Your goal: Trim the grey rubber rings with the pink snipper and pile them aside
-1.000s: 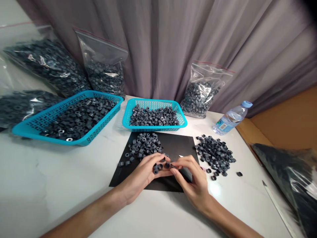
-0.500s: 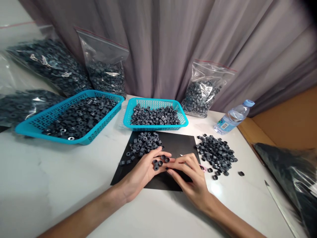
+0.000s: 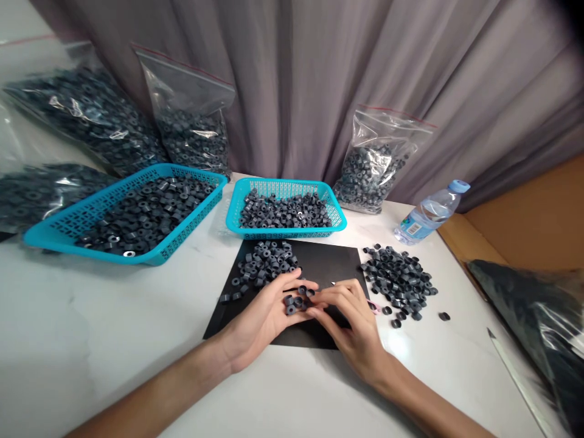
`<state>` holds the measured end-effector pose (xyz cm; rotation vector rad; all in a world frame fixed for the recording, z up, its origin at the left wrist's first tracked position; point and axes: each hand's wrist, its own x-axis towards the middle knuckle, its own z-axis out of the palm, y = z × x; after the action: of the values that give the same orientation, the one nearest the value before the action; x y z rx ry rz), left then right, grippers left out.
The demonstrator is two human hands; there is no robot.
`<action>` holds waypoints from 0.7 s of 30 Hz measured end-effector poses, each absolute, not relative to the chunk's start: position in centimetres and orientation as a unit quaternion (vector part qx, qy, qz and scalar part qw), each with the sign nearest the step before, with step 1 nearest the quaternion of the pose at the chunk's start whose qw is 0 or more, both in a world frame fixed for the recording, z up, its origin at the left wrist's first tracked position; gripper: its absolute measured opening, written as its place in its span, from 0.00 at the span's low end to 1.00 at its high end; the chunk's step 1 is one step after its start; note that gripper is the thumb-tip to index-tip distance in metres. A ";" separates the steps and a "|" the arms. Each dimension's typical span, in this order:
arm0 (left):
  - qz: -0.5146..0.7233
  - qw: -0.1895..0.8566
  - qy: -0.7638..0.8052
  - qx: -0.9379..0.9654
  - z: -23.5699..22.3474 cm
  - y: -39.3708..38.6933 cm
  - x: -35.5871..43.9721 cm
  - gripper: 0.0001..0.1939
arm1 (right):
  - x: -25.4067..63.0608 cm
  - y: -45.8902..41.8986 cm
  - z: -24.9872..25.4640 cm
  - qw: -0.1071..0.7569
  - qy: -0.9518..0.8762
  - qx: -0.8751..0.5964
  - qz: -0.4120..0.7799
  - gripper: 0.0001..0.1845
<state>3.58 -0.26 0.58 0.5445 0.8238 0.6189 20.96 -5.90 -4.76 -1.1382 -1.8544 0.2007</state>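
My left hand [image 3: 267, 313] is palm up over the black mat [image 3: 326, 261]. Several small dark grey rings [image 3: 292, 304] lie across its palm and fingers. My right hand [image 3: 351, 316] meets the left fingertips, its thumb and forefinger pinched at a small dark ring, partly hidden by the fingers. Behind the left hand, a heap of thick grey rings [image 3: 269, 261] sits on the mat. To the right, a pile of thin-walled black rings [image 3: 399, 277] lies on the white table [image 3: 150, 340]. A pink-handled tool [image 3: 375, 307] pokes out beside my right hand.
Two blue baskets, one on the left [image 3: 157, 255] and one in the middle [image 3: 292, 232], hold many rings. Zip bags of rings [image 3: 196, 137] stand behind. On the right are a water bottle [image 3: 431, 213], a long pale blade-like strip [image 3: 515, 377] and a dark plastic bag [image 3: 533, 328].
My right fingertips have shifted slightly against the left fingers and are pinched among the rings. The rings in my left palm have moved closer together. The view has shifted a little.
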 end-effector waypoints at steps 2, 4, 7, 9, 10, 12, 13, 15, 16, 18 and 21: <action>0.289 0.840 0.381 0.255 0.5 -0.3 3.5 0.14 | 21.0 -5.9 -4.7 0.462 -0.750 -0.465 0.084 0.11; 0.288 0.845 0.374 0.250 0.4 -0.3 3.5 0.14 | 21.0 -6.0 -4.6 0.469 -0.738 -0.476 0.093 0.09; 0.294 0.847 0.369 0.246 0.4 -0.2 3.4 0.13 | 21.1 -6.0 -4.5 0.475 -0.713 -0.502 0.117 0.07; 0.296 0.849 0.356 0.255 0.3 -0.2 3.4 0.13 | 21.1 -5.9 -4.5 0.477 -0.702 -0.513 0.133 0.07; 0.298 0.850 0.345 0.264 0.3 -0.3 3.4 0.12 | 21.2 -5.9 -4.5 0.479 -0.696 -0.516 0.139 0.07; 0.302 0.846 0.329 0.289 0.2 -0.4 3.3 0.10 | 21.2 -5.7 -4.6 0.490 -0.684 -0.521 0.146 0.07; 0.302 0.841 0.331 0.302 0.2 -0.5 3.3 0.08 | 21.2 -5.6 -4.7 0.496 -0.676 -0.524 0.148 0.07; 0.291 0.828 0.350 0.326 0.3 -0.6 3.2 0.09 | 21.2 -5.5 -4.9 0.507 -0.661 -0.532 0.150 0.08; 0.282 0.824 0.361 0.334 0.4 -0.7 3.2 0.11 | 21.2 -5.5 -5.0 0.510 -0.655 -0.537 0.152 0.08; 0.266 0.820 0.370 0.346 0.6 -0.7 3.3 0.14 | 21.2 -5.4 -5.1 0.506 -0.647 -0.549 0.156 0.09; 0.272 0.825 0.361 0.339 0.6 -0.6 3.3 0.11 | 21.3 -5.2 -5.3 0.486 -0.649 -0.563 0.161 0.09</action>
<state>3.32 -0.57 0.63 0.7211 0.7665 0.5776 21.33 -5.18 -5.27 -1.3703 -1.5781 0.3915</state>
